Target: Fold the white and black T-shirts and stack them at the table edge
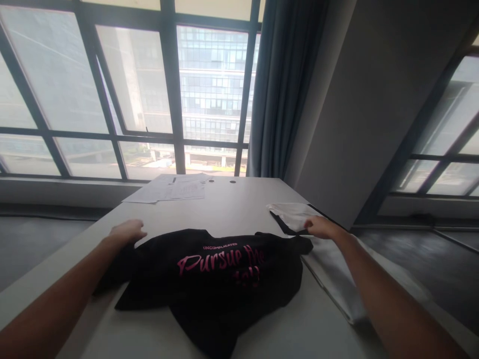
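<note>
A black T-shirt (209,284) with pink lettering lies crumpled on the white table (232,207). My left hand (127,232) rests on the shirt's left sleeve end, fingers curled over the cloth. My right hand (322,227) is at the shirt's right sleeve end, where the black cloth meets a white folded garment (294,214). Whether either hand pinches the cloth is hard to tell; both press on its edges.
Sheets of paper (175,189) lie at the table's far end by the window. A long white cloth (333,269) runs along the table's right edge under my right forearm. A blue-grey curtain (284,89) hangs behind.
</note>
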The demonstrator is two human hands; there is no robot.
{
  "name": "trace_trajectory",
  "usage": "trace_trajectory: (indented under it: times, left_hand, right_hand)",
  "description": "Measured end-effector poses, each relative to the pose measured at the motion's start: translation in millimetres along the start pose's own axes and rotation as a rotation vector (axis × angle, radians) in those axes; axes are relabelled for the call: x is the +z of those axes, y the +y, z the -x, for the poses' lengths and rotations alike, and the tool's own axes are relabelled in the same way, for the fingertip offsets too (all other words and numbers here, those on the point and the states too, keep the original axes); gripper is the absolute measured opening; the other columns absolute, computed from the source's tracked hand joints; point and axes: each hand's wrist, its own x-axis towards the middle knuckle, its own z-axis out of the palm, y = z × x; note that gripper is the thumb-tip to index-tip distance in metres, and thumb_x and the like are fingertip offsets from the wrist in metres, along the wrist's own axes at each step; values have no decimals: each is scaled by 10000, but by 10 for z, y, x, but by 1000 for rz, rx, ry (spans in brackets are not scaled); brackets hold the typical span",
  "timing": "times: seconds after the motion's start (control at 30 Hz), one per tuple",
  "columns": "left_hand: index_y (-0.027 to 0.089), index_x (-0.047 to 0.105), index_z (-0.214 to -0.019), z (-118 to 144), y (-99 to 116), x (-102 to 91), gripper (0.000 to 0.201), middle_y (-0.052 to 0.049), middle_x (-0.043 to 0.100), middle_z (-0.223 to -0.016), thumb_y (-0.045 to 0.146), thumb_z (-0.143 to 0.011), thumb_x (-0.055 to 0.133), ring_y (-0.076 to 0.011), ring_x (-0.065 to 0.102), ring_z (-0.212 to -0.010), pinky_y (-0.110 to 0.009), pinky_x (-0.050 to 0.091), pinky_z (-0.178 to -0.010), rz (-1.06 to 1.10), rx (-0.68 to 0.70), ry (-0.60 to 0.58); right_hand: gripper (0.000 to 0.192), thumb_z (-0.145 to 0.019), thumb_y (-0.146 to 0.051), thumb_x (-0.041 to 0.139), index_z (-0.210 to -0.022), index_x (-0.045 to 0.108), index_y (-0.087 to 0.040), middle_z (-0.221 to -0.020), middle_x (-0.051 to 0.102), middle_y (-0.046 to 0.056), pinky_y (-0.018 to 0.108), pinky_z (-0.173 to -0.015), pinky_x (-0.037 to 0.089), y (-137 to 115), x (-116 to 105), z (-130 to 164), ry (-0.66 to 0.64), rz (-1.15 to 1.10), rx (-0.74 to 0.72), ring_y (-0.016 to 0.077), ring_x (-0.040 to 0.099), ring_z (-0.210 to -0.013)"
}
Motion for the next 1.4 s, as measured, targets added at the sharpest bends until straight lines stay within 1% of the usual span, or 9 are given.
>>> trace_trajectory:
  times: [0.1, 0.27, 0.5, 0.8, 0.9, 1.0, 1.1, 1.23, 1.4]
  left_hand:
    - [167, 684, -1128, 61, 577, 234, 554, -170, 623, -1334, 540, -751, 523, -351, 551, -1243, -444, 438, -1016, -71, 177, -151]
    - [156, 689, -1160, 253, 1179, 454, 519, -169, 659, -1279, 500, -811, 518, -329, 607, -1177, -397, 450, -1001, 21, 294, -257]
    - [218, 727, -973, 374, 960, 204, 407, -58, 746, -1049, 438, -631, 712, -310, 669, -998, -363, 530, -849, 235, 382, -453]
    - [236, 772, -983, 992, 1089, -656, 482, -14, 776, -989, 274, -511, 860, -339, 684, -987, -411, 573, -841, 377, 431, -1238]
    - [216, 775, -884, 697, 1243, -938, 392, -16, 772, -898, 207, -503, 869, -304, 705, -895, -358, 586, -776, 262, 405, -955]
    - [177, 754, -925, 63, 1514, -1122, 265, -46, 746, -1000, 151, -662, 773, -288, 671, -1017, -339, 533, -907, 1, 333, -86]
    - [84, 455, -1423, -510, 1823, -1068, 552, -198, 420, -1502, 159, -886, 553, -403, 356, -1384, -517, 319, -1112, -34, 234, 434]
    - [138, 385, -1482, -802, 1994, -466, 604, -207, 410, -1517, 339, -928, 521, -368, 389, -1382, -504, 349, -1093, -62, 278, 274]
    - [207, 622, -1285, -583, 1637, 495, 555, -170, 604, -1353, 514, -824, 594, -360, 546, -1253, -446, 426, -1022, -156, 338, -184]
  right_hand:
    - [142, -725, -251, 657, -830, 737, -199, -927, 741, 97, 344, -828, 494, -485, 214, -11, -90, 17, -184, 235, 675, -874]
    - [407, -679, -459, 754, -981, 758, -185, -942, 747, 114, 320, -817, 497, -936, 578, 152, -330, 62, -286, 261, 683, -906]
    - [265, -750, -337, 681, -954, 745, -181, -955, 735, 70, 289, -811, 489, -773, 586, 219, -448, 24, -347, 215, 661, -877]
    - [429, -570, -417, 814, -869, 675, -144, -853, 701, 34, 289, -744, 524, -605, -186, 499, -935, -550, -225, 187, 669, -788]
    - [381, -578, -365, 833, -856, 699, -142, -829, 712, 48, 308, -722, 533, -815, -467, 266, -835, -466, -241, 206, 671, -767]
    - [272, -704, -295, 781, -915, 714, -137, -883, 720, 82, 344, -802, 524, -1206, -603, -266, -230, -383, -282, 243, 667, -882]
    - [416, -869, -300, 655, -1247, 610, -132, -1204, 658, 154, 434, -1009, 423, -1639, -559, -762, 295, -189, -253, 281, 543, -1212]
    - [620, -937, -420, 570, -1465, 411, -135, -1467, 459, 195, 533, -1130, 244, -1984, -111, -864, 316, 65, -336, 333, 408, -1359]
    - [545, -899, -543, 566, -1360, 573, -253, -1415, 538, 119, 432, -1078, 366, -1996, 935, -289, -203, 138, -446, 316, 527, -1268]
